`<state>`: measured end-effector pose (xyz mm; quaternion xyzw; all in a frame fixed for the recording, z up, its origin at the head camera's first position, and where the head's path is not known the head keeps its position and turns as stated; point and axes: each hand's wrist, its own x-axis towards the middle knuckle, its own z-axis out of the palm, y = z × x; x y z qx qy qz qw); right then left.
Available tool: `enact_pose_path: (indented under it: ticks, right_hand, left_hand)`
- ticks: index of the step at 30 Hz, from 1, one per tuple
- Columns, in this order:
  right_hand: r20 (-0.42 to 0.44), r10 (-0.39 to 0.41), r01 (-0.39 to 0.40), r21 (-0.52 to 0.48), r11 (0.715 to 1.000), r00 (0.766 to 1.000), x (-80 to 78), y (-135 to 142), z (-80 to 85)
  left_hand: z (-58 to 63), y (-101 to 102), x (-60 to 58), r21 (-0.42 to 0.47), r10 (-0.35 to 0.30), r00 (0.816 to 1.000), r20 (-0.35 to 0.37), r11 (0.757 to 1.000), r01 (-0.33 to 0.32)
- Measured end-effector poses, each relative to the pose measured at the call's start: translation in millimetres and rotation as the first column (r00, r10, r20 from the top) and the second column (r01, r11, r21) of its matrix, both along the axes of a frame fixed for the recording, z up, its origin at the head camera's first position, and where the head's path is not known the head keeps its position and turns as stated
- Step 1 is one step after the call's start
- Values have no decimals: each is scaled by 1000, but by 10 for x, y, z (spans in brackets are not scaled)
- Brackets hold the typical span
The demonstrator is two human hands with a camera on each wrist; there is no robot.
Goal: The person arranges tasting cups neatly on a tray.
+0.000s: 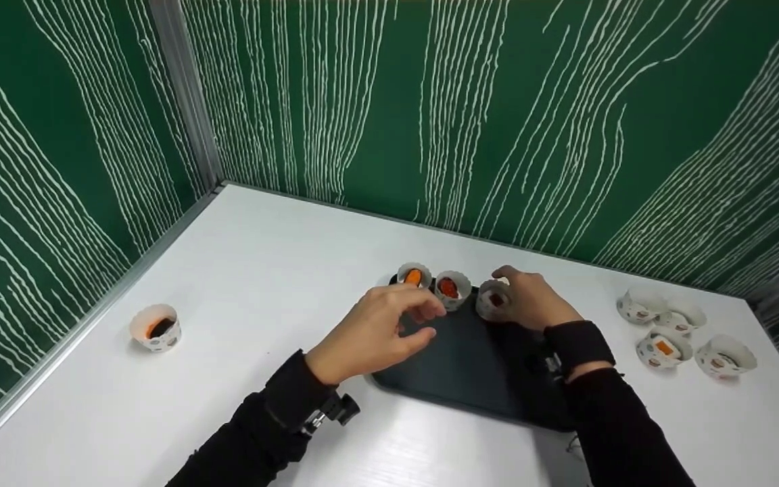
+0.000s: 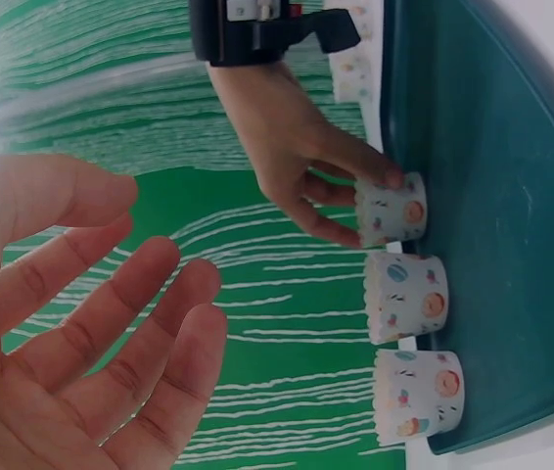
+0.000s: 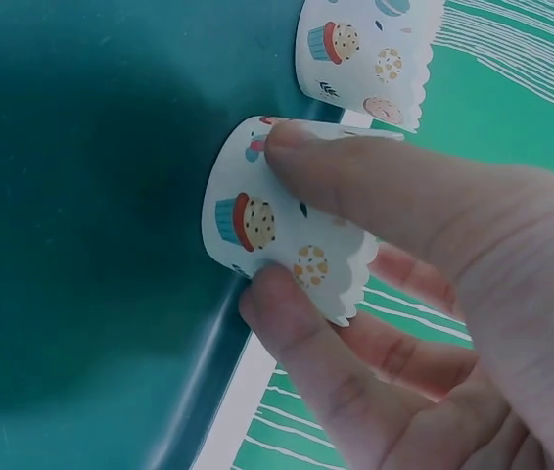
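Note:
My right hand (image 1: 531, 297) holds a white paper baking cup (image 3: 282, 211) with printed cupcakes between thumb and fingers, at the far edge of a dark tray (image 1: 457, 358). Something dark brown (image 1: 497, 299) lies inside it. To its left on the tray stand a cup with red contents (image 1: 449, 289) and, at the corner, a cup with an orange piece (image 1: 414, 277). My left hand (image 1: 379, 331) hovers over the tray's left side, fingers loosely bent and nothing in them; in the left wrist view its spread fingers (image 2: 150, 323) are apart from the cups.
At the left of the white table (image 1: 241, 270) stands a lone cup (image 1: 155, 328) with dark and orange contents. Several more cups (image 1: 663, 346) are grouped at the right. A green wall with white wavy lines (image 1: 389, 122) rises close behind the tray.

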<state>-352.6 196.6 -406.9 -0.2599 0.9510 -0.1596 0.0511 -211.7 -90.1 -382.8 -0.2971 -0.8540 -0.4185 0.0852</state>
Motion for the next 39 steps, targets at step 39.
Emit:
enact_pose_path:
  ticks: [39]
  right_hand:
    - [32,0,4,-129,992,999,193,178,100]
  left_hand:
    - [-27,9,14,-30,7,1000,10,1000,-6]
